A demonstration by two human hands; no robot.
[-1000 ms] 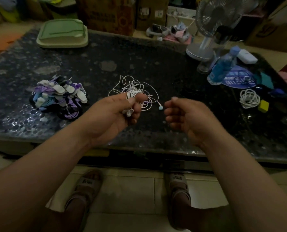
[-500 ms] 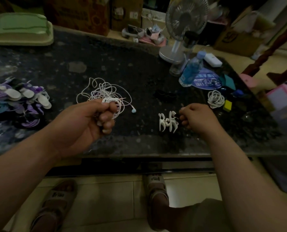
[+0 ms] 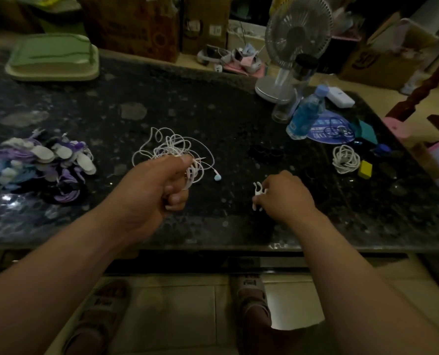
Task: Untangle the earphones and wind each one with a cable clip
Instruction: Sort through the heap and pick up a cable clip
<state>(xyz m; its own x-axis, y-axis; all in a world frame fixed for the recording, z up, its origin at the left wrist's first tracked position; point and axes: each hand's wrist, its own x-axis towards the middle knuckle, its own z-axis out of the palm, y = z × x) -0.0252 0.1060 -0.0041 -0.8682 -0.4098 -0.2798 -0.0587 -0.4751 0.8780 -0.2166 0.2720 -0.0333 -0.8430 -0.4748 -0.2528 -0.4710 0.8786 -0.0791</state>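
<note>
My left hand [image 3: 159, 190] grips a tangled bundle of white earphones [image 3: 173, 148] above the dark stone table [image 3: 213, 119]; loose loops spread out behind my fist and one earbud [image 3: 217, 177] dangles to its right. My right hand [image 3: 285, 194] rests on the table near the front edge, its fingers curled on a white cable clip [image 3: 258, 192] that is partly hidden under them. A wound white earphone coil [image 3: 346, 159] lies at the right. A heap of purple, white and blue cable clips [image 3: 43, 165] sits at the left.
A green lidded box [image 3: 52, 58] stands at the back left. A small fan [image 3: 294, 44], a blue bottle [image 3: 305, 112], a yellow block [image 3: 365, 169] and other small items crowd the back right. My sandalled feet show on the tiled floor below the table edge.
My right hand moved down to the table and closed on the white cable clip. My left hand kept hold of the earphone bundle. The view shifted right, then partly back.
</note>
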